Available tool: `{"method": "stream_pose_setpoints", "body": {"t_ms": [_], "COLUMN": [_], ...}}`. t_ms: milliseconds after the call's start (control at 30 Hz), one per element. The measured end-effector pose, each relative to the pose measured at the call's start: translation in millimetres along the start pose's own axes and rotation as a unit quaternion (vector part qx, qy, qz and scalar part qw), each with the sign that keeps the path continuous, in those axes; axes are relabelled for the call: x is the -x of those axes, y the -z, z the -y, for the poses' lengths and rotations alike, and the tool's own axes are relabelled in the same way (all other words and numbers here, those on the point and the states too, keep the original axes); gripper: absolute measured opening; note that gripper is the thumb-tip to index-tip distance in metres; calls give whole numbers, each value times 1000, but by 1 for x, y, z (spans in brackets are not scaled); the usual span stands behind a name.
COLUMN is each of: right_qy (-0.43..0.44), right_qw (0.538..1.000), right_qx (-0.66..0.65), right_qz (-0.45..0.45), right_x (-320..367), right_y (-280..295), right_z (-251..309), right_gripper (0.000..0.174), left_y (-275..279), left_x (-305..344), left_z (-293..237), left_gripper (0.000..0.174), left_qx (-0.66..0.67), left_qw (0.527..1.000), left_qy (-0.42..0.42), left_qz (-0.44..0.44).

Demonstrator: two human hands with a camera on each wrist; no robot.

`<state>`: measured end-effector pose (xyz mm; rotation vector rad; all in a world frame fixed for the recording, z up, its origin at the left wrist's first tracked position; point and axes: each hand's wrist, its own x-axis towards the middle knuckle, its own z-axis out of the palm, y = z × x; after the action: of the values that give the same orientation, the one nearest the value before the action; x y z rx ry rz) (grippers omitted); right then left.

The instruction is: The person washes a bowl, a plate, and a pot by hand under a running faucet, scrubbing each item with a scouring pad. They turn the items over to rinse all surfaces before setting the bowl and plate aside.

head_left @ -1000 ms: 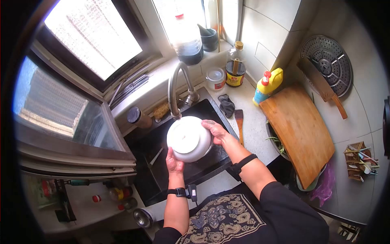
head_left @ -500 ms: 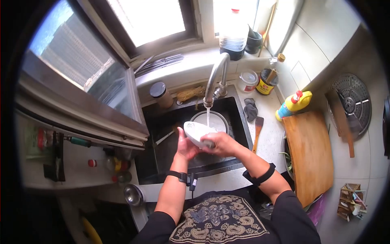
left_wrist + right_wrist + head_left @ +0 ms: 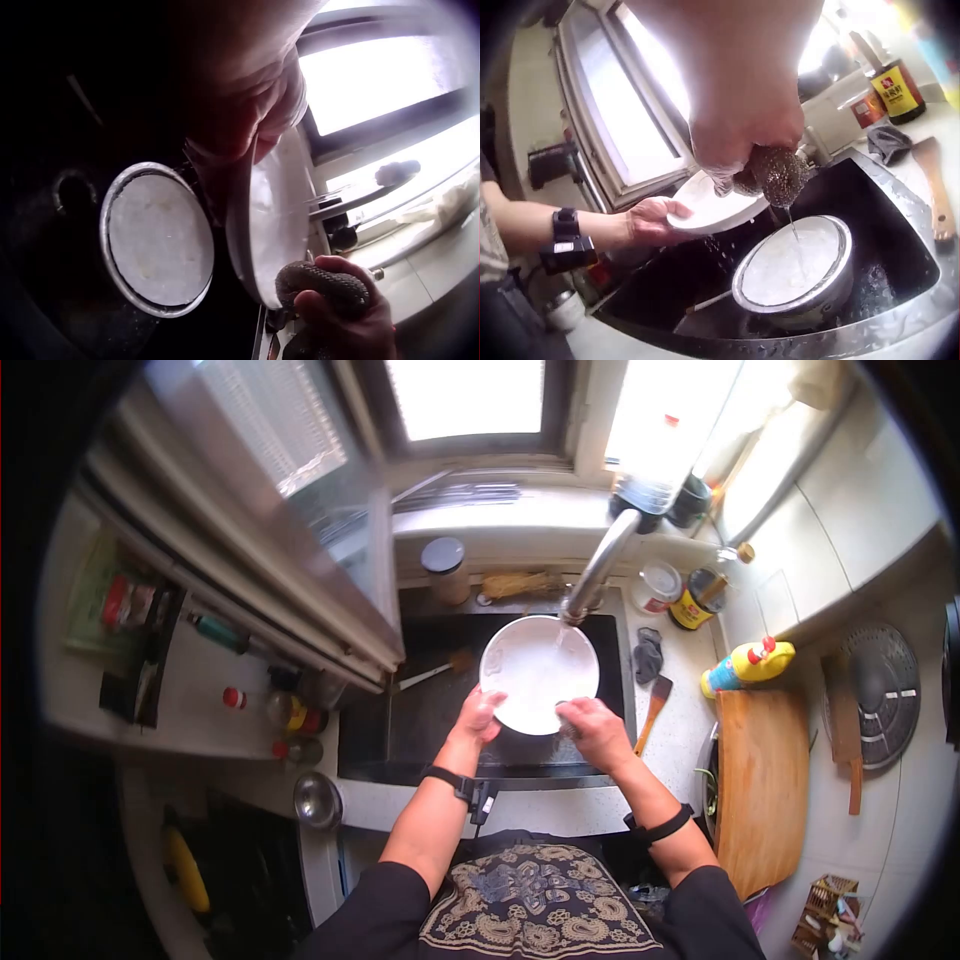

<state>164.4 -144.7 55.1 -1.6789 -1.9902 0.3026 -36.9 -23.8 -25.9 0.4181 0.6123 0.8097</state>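
Flipped since half a second ago: white bowl (image 3: 540, 672) was edge-on under the stream, now its hollow faces the head camera. It is held in the air over the back right part of the sink (image 3: 420, 710), right under the tap (image 3: 597, 575) spout.

Left hand (image 3: 478, 718) pinches the near-left rim, thumb on top, fingers under. Right hand (image 3: 597, 728) is balled round a steel scourer (image 3: 776, 174), pressed at the near-right rim; water drips off it.

Handling call: looks ceramic, so stiff, moderate weight, chips if knocked on tap or sink. Wet means slick. Best hold is the rim, thumb inside and fingers under the wall, not the smooth outside.

Below it, a round metal pot (image 3: 795, 270) stands in the sink, holding cloudy water.

Bench right of the sink: dark cloth (image 3: 648, 655), wooden spatula (image 3: 652, 710), yellow bottle (image 3: 748, 663), then cutting board (image 3: 762, 775) toward the right edge. Sauce bottle (image 3: 697, 600) is at the back edge.
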Motion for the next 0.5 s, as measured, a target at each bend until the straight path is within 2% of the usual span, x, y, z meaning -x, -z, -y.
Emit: {"method": "stream_pose_setpoints", "body": {"t_ms": [33, 67, 100, 133, 167, 200, 233, 267, 300, 367, 433, 467, 500], "right_qy": [-30, -61, -90, -105, -119, -129, -142, -151, -164, -189, -233, -251, -246], "right_qw": [999, 996, 991, 988, 985, 982, 979, 976, 972, 964, 944, 933, 931], "right_qx": [-29, -55, -87, -99, -113, -129, -141, -155, -164, -189, -233, -254, -268], "right_qz": [-23, -35, -40, -49, -58, -47, -40, -31, -25, -4, 21, 38, 42], "right_x": [1, 1, 2, 6, 9, 12, 17, 21, 25, 29, 30, 30, 28], "right_y": [-3, -3, -5, -11, -17, -20, -23, -27, -29, -34, -38, -42, -45], "right_z": [-2, -4, -4, -7, -10, -10, -10, -8, -9, -8, -4, -5, -2], "right_gripper": [29, 30, 32, 32, 32, 33, 33, 33, 34, 32, 32, 32, 32], "left_y": [-1, 0, -19, -23, 5, -38, -35, -40, -26, -17, 44, 42, 50], "left_x": [-1, -4, 1, -1, -16, 20, 29, 46, 50, 78, 81, 104, 130], "left_z": [-1, 1, -10, -9, -4, -32, -36, -43, -39, -56, -36, -46, -53], "left_gripper": [53, 54, 57, 58, 58, 53, 50, 46, 44, 47, 51, 56, 57], "left_qx": [-29, -89, -156, -241, -439, -555, -623, -669, -671, -594, -414, -254, -194], "left_qw": [999, 994, 984, 952, 877, 802, 721, 681, 662, 737, 846, 924, 955], "left_qy": [-24, -62, -69, -176, -187, -189, -287, -271, -310, -287, -290, -250, -181], "left_qz": [29, 12, -51, -62, -55, -113, -97, -124, -119, -148, -169, -136, -135]}}
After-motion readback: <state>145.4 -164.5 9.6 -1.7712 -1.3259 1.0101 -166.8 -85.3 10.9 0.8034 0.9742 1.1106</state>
